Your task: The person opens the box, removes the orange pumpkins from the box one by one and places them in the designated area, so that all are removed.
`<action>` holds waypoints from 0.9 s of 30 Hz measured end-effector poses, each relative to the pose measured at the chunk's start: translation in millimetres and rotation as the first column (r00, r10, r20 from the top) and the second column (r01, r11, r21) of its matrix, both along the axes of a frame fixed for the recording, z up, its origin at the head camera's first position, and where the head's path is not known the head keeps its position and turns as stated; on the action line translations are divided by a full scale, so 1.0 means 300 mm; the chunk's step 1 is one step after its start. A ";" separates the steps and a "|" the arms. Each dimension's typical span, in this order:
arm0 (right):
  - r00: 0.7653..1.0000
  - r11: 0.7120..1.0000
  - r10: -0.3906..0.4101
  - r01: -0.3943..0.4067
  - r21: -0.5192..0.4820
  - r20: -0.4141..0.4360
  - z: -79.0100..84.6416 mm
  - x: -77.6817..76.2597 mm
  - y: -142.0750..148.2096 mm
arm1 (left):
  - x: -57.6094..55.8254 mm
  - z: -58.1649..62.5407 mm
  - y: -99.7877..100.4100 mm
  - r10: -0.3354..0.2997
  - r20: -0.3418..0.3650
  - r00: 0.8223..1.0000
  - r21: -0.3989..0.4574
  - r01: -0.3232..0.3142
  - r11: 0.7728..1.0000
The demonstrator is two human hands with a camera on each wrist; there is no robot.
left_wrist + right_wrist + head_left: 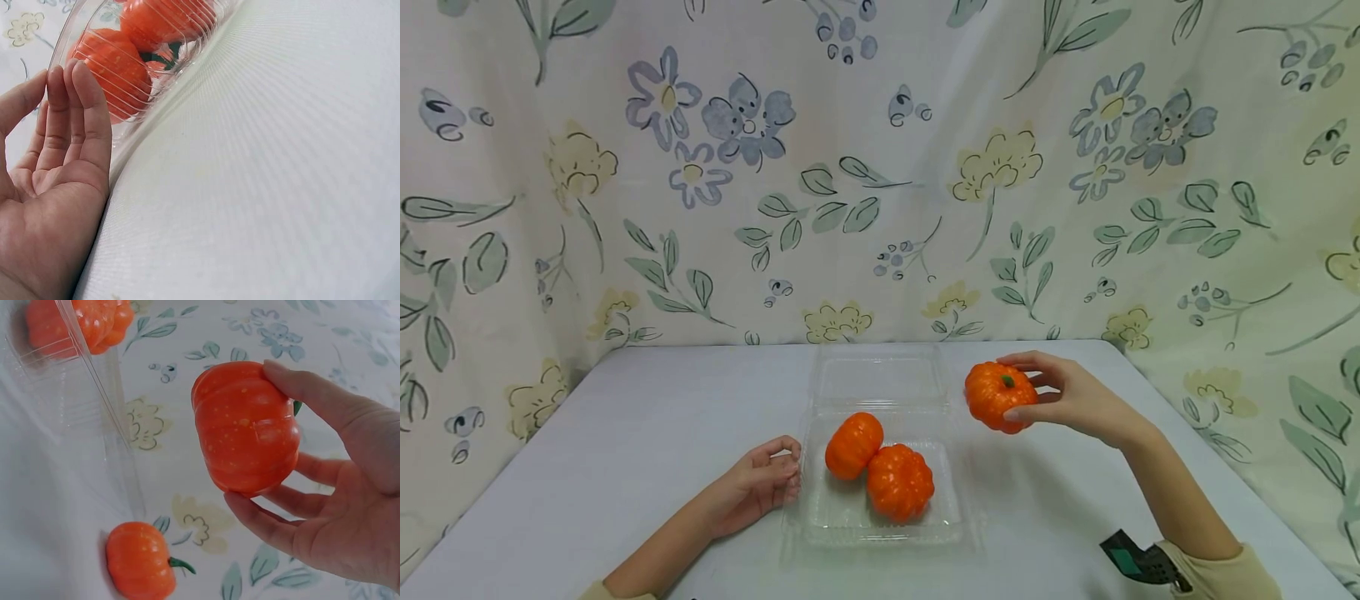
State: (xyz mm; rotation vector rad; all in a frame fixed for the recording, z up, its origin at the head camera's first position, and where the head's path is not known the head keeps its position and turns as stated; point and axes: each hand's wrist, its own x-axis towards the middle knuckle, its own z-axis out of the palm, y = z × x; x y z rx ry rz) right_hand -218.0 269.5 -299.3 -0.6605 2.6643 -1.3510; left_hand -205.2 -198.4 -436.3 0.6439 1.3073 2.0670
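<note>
Pumpkin (991, 402): clamped in right hand (1078, 402), stem (1007, 381) palmward; presumably light, stiff, slick; best held by ribbed sides.

Head view looks forward, down; both nearer wrist views share the container (880, 533).

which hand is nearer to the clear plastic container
Left. The left hand is at the left edge of the container; the right hand is beyond its right side, gripping a pumpkin.

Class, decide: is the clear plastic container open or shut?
Open: in the head view, its lid is folded back behind the base, not over it.
</note>
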 end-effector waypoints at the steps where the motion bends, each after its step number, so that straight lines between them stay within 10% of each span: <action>1: 1.000 1.000 -0.008 0.008 0.001 -0.004 0.002 0.000 0.004 | 0.000 0.000 0.000 -0.001 -0.001 1.000 0.001 0.001 1.000; 27: 0.962 0.965 -0.261 0.263 0.013 -0.082 -0.009 -0.047 0.088 | 0.002 0.006 0.003 0.002 0.015 1.000 -0.003 -0.002 1.000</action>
